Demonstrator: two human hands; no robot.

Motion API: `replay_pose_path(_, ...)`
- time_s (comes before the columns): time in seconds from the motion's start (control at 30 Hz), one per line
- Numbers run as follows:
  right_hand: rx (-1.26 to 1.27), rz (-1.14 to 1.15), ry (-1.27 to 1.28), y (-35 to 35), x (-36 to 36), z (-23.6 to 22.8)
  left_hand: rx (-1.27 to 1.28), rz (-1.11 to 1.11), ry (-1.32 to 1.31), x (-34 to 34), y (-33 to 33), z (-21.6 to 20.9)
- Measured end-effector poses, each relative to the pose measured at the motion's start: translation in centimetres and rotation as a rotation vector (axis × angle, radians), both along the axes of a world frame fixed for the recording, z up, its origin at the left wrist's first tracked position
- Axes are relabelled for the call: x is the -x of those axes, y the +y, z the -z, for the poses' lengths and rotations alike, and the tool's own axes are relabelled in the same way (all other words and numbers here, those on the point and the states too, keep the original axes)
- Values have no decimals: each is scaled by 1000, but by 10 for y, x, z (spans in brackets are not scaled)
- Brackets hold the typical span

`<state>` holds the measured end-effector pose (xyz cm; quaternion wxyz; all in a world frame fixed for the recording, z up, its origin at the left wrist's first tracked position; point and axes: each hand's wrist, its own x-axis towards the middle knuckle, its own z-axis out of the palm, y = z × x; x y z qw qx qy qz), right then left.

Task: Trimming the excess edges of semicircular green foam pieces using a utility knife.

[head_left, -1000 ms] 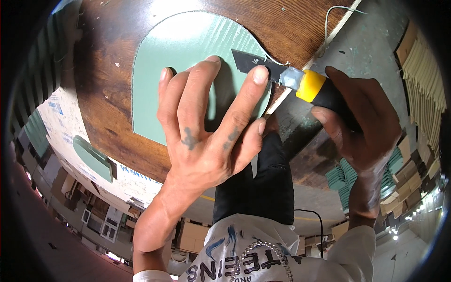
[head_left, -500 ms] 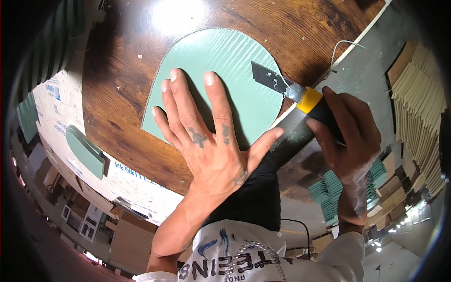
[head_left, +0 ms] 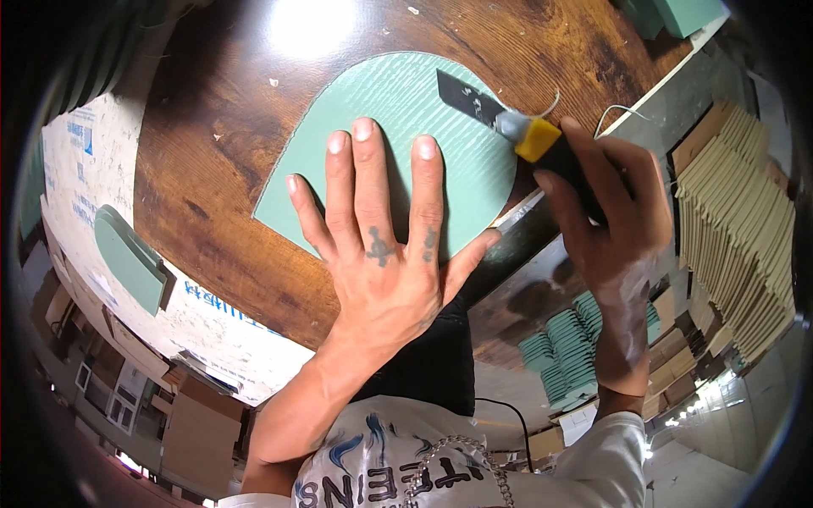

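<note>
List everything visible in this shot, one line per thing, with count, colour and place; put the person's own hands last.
green arched sheet: one, pale green, ribbed, flat on the table under the left hand
wooden table: one, dark brown, fills the upper middle
utility knife: one, dark blade and handle with a yellow collar, blade over the sheet's right edge
green arched piece: one, pale green, at left, off the table
stacked green pieces: several, pale green, down at lower right
stacked tan boards: many, tan, along the right edge
green blocks: count unclear, green, top right corner
left hand: one, spread flat, pressing the sheet
right hand: one, closed round the knife's handle
</note>
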<state>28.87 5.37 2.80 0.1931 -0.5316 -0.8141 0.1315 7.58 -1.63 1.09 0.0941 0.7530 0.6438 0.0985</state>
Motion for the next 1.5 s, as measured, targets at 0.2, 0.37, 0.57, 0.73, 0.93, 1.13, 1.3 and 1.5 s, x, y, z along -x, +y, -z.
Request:
replay_pose_path(0.2,-83,-125,47,25,3,-2,19,51,-35,13,9,-13)
replay_pose_path(0.37,-1,-147,-33,-13,-12,0,223,367,-67,73,20,-20)
replay_pose_path(0.57,30,43,-62,-52,19,-6,-41,-477,-244,43,47,-17)
replay_pose_path(0.73,56,130,-39,-57,32,-7,-161,-417,14,38,52,9)
replay_pose_path(0.93,20,104,-54,-50,27,0,-161,-386,28,38,51,13)
replay_pose_path(1.13,30,80,-75,-35,28,1,-143,-372,42,42,48,15)
replay_pose_path(1.3,11,47,-58,-12,25,0,-115,-379,52,39,49,12)
replay_pose_path(1.5,-20,-153,-5,27,16,0,-123,-372,51,43,50,13)
